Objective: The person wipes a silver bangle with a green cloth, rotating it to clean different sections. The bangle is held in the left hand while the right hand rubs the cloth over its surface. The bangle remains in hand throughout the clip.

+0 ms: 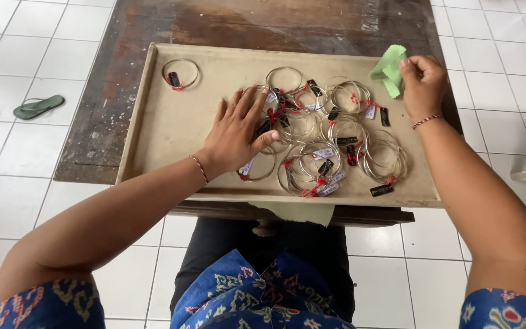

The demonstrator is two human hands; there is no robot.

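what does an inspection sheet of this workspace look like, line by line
surface: beige tray on a worn wooden table
job's things: tagged silver bangles heaped on the tray; one bangle apart at far left
clutter: nothing seen
grippers: left hand flat on the heap; right hand pinches a green cloth
cables: nothing seen
surroundings: white tiled floor, green sandals
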